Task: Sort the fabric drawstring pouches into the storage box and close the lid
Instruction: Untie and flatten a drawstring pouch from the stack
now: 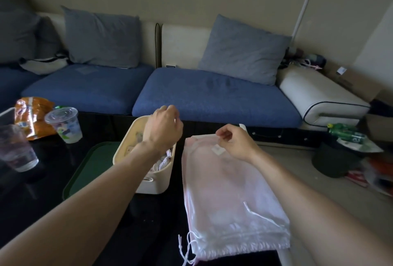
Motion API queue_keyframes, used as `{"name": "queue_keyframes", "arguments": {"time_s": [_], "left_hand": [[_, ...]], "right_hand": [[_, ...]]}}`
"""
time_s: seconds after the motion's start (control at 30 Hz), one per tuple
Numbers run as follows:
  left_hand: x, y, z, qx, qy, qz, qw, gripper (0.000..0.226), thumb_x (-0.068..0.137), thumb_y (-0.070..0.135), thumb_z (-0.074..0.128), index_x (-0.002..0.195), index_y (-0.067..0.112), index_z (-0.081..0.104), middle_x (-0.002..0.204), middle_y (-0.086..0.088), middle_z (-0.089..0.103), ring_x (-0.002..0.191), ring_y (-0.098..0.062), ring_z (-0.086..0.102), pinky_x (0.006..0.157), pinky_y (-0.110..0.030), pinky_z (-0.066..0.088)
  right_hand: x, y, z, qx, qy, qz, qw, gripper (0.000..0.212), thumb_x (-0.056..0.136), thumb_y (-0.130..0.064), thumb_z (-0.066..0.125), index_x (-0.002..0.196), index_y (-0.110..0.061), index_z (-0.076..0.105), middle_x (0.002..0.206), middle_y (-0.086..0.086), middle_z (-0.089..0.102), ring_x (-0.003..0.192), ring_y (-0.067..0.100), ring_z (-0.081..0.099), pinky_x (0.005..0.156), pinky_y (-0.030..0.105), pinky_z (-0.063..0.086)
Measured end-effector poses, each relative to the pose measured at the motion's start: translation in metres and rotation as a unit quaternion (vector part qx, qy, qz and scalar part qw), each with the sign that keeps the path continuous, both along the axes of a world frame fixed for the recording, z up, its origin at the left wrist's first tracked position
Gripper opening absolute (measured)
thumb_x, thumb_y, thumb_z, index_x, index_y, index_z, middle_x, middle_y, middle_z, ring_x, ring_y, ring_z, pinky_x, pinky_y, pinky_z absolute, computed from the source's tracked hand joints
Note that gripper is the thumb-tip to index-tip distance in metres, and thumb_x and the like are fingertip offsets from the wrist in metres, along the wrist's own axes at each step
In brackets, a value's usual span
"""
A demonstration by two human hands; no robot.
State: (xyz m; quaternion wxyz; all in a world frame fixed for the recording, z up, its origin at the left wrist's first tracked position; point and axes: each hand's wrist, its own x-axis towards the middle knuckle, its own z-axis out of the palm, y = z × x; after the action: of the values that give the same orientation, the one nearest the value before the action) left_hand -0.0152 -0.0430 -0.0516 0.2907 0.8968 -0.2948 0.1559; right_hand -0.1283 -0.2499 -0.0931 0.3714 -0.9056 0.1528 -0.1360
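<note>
On the dark glossy tabletop [148, 223], near its far edge, stood the cream storage box [161, 177], uncovered, with pale fabric pieces and cords lying inside it. My left hand [162, 130] hung over the far end of that box with its fingers curled downward; I could not tell whether they held anything. Just left of the box lay a dark green tray [91, 165], touching or nearly touching the box's side.

Beside the box, toward the table's right edge, lay a stack of white drawstring pouches [229, 197], flat, their gathered mouths and loose white cords [187, 248] toward the near edge. My right hand [234, 142] rested at the far end of the stack, thumb and forefinger pinching the far hem of the top pouch close to a small white label [217, 150].

Toward the left edge of the tabletop stood a clear lidded plastic cup [63, 124] with a printed picture, a second clear cup [16, 148] nearer the near-left corner, and an orange snack bag [32, 116] behind them.

Beyond the table ran a sofa with blue seat cushions [212, 97] and grey-blue pillows [244, 50]. On the floor to the right sat a dark round stool [333, 159] with green bottles [344, 132] on it.
</note>
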Motion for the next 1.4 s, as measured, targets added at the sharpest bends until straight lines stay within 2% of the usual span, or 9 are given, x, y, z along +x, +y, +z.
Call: {"name": "queue_keyframes", "arguments": {"time_s": [0.13,0.37,0.5,0.57,0.67,0.83,1.0,1.2,1.4], "left_hand": [[-0.07,0.002,-0.008,-0.069,0.008,-0.093,0.993,0.01,0.092,0.016,0.056,0.096,0.013,0.065,0.092,0.0,0.063,0.077,-0.017,0.06,0.067,-0.036,0.052],[-0.135,0.008,-0.094,0.193,0.157,-0.203,0.947,0.029,0.092,0.041,0.052,0.109,0.021,0.064,0.109,0.0,0.062,0.094,-0.021,0.064,0.083,-0.036,0.053],[-0.147,0.015,-0.122,0.246,0.205,-0.221,0.921,0.054,0.082,0.068,0.06,0.116,0.026,0.061,0.111,0.005,0.057,0.098,-0.015,0.061,0.085,-0.032,0.05],[-0.144,0.018,-0.129,0.287,0.21,-0.251,0.9,0.064,0.074,0.072,0.065,0.12,0.028,0.06,0.113,0.007,0.056,0.102,-0.013,0.058,0.088,-0.031,0.048],[-0.141,0.019,-0.131,0.293,0.19,-0.269,0.897,0.05,0.082,0.056,0.069,0.121,0.027,0.061,0.114,0.007,0.059,0.107,-0.012,0.057,0.091,-0.029,0.047],[-0.131,0.019,-0.123,0.24,0.207,-0.245,0.916,0.028,0.091,0.043,0.063,0.11,0.023,0.064,0.107,0.006,0.066,0.101,-0.014,0.061,0.089,-0.031,0.049],[-0.118,0.019,-0.111,0.061,0.183,-0.173,0.966,0.024,0.095,0.029,0.06,0.081,0.01,0.063,0.075,-0.003,0.067,0.073,-0.025,0.063,0.068,-0.042,0.051],[-0.112,0.029,-0.096,-0.061,0.177,-0.085,0.979,0.018,0.089,0.033,0.071,0.095,0.017,0.07,0.074,0.004,0.071,0.068,-0.014,0.068,0.064,-0.036,0.057],[-0.098,0.046,-0.09,-0.027,0.233,-0.117,0.965,0.009,0.087,0.022,0.074,0.095,0.022,0.07,0.081,0.008,0.068,0.074,-0.002,0.063,0.069,-0.017,0.051]], "right_hand": [[-0.034,0.003,-0.001,-0.005,0.006,0.006,1.0,0.009,0.089,-0.021,0.072,0.09,-0.025,0.064,0.088,-0.012,0.065,0.075,0.004,0.06,0.073,0.017,0.047],[-0.102,0.016,-0.027,-0.008,0.177,0.024,0.984,0.006,0.087,-0.029,0.075,0.085,-0.026,0.07,0.087,-0.013,0.07,0.078,0.0,0.062,0.072,0.02,0.046],[-0.127,0.025,-0.046,-0.02,0.311,0.039,0.949,0.03,0.079,-0.046,0.081,0.096,-0.022,0.074,0.088,-0.011,0.068,0.077,0.004,0.063,0.061,0.016,0.045],[-0.133,0.028,-0.053,-0.009,0.349,0.056,0.936,0.044,0.07,-0.052,0.086,0.1,-0.023,0.073,0.089,-0.012,0.067,0.081,0.006,0.065,0.067,0.018,0.05],[-0.135,0.031,-0.06,-0.008,0.373,0.084,0.924,0.06,0.06,-0.05,0.094,0.109,-0.026,0.068,0.102,-0.009,0.066,0.096,0.011,0.066,0.087,0.03,0.056],[-0.137,0.023,-0.072,-0.007,0.316,0.062,0.947,0.05,0.064,-0.025,0.095,0.106,-0.031,0.067,0.105,-0.009,0.068,0.096,0.006,0.065,0.088,0.027,0.055],[-0.143,0.017,-0.057,0.008,0.148,-0.004,0.989,0.013,0.081,-0.032,0.083,0.09,-0.025,0.076,0.086,-0.015,0.072,0.08,-0.001,0.065,0.076,0.021,0.053],[-0.16,-0.006,-0.04,0.101,0.058,-0.016,0.993,0.021,0.068,-0.036,0.089,0.08,-0.023,0.078,0.08,-0.009,0.076,0.072,0.002,0.066,0.068,0.015,0.047],[-0.181,-0.03,-0.041,0.156,0.079,-0.022,0.984,0.032,0.061,-0.039,0.086,0.078,-0.014,0.077,0.075,-0.001,0.076,0.066,0.006,0.066,0.068,0.022,0.049]]}}
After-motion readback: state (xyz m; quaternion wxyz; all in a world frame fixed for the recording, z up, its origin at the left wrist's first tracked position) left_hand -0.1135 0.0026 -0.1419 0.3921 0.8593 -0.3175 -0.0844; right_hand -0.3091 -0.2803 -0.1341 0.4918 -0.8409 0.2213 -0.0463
